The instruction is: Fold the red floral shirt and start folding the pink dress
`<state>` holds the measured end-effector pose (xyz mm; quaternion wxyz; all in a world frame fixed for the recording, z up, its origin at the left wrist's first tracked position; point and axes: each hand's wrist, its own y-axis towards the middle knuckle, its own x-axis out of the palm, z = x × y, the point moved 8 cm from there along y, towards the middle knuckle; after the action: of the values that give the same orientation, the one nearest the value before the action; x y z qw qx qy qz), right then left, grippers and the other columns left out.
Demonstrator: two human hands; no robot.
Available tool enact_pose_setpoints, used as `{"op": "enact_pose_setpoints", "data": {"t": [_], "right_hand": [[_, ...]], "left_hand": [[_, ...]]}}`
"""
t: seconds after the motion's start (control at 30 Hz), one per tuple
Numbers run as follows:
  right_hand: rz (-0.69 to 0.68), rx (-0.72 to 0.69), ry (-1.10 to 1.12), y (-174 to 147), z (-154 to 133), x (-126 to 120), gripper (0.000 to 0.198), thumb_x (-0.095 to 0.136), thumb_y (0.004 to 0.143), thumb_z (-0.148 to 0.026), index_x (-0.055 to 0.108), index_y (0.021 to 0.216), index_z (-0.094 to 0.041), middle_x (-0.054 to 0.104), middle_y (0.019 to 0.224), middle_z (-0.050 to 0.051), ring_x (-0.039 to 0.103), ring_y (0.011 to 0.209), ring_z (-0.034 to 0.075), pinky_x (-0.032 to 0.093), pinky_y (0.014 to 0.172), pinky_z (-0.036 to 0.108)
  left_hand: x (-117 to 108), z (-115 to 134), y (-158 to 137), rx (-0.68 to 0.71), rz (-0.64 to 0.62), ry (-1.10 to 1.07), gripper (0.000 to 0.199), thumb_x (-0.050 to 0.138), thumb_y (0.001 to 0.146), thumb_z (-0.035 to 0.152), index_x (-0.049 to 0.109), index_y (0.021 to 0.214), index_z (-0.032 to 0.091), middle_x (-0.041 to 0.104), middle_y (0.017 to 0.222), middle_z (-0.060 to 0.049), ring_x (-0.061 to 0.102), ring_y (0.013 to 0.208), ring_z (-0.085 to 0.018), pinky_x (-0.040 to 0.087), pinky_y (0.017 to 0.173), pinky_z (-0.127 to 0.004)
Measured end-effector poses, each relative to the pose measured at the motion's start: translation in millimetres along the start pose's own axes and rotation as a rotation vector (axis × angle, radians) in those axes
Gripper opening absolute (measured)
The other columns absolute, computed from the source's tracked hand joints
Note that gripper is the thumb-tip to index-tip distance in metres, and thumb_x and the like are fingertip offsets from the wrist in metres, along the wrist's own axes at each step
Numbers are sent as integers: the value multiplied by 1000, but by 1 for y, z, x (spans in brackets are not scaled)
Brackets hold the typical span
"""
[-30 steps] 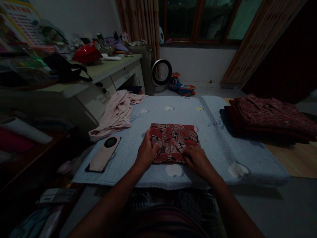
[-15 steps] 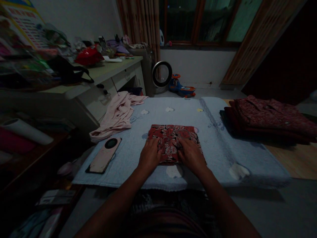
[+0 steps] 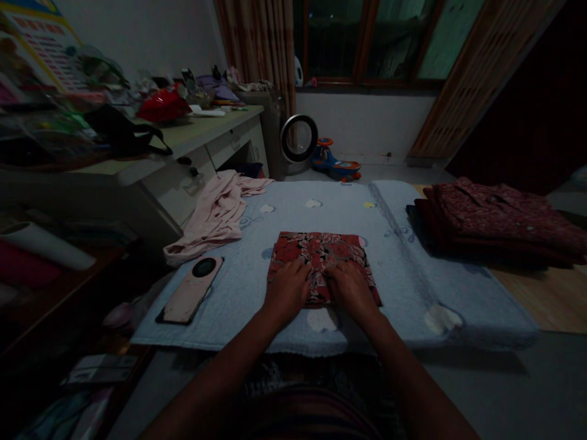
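Observation:
A folded red, black and grey floral shirt lies as a neat rectangle on the pale blue quilted cover, with a small button near its far edge. My left hand rests palm down on its left half, fingers laid out over the cloth. On the right half lies my right hand, also palm down, its fingers a little bent. Both hands touch the fabric close to its middle, and the fingertips nearly meet. Neither lifts the cloth. My palms hide parts of the near side.
To the left are a phone in a pink case and a crumpled pink garment. A stack of dark red folded clothes stands at right. Beyond are a cluttered desk, a washing machine's round door and a blue ride-on toy.
My left hand has slid right, toward the middle of the shirt, and my right hand slightly left. The gap between them is narrower. The shirt stays in place.

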<state>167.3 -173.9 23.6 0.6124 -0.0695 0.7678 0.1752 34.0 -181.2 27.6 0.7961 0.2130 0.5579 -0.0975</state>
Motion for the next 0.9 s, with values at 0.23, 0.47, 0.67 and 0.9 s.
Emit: {"op": "enact_pose_setpoints", "data": {"t": [0.23, 0.47, 0.67, 0.9], "right_hand": [[-13, -12, 70, 0, -1, 6, 25, 50, 93, -13, 74, 94, -18, 64, 97, 9, 55, 90, 20, 39, 81, 31], [-15, -54, 148, -3, -1, 9, 26, 49, 95, -15, 74, 96, -19, 67, 104, 9, 57, 100, 22, 41, 90, 33], [-90, -51, 316, -6, -1, 1, 29, 48, 90, -9, 71, 106, -17, 71, 109, 8, 62, 104, 20, 43, 95, 32], [-95, -81, 382, -11, -4, -3, 24, 52, 84, -8, 67, 100, -15, 71, 103, 9, 63, 98, 21, 45, 90, 33]], "left_hand": [[4, 3, 16, -104, -91, 102, 23, 49, 92, 16, 67, 106, 19, 66, 103, -8, 62, 98, -24, 49, 88, -37], [12, 9, 11, 3, -103, 49, 34, 48, 93, 16, 63, 124, 21, 63, 115, -8, 60, 104, -23, 48, 93, -38], [13, 11, 20, 44, -159, 31, 28, 48, 94, 20, 67, 114, 21, 64, 111, -9, 60, 102, -24, 49, 93, -39], [19, 30, 54, 154, -105, -79, 27, 48, 93, 15, 68, 112, 19, 64, 116, -9, 58, 111, -23, 47, 99, -38]]}}
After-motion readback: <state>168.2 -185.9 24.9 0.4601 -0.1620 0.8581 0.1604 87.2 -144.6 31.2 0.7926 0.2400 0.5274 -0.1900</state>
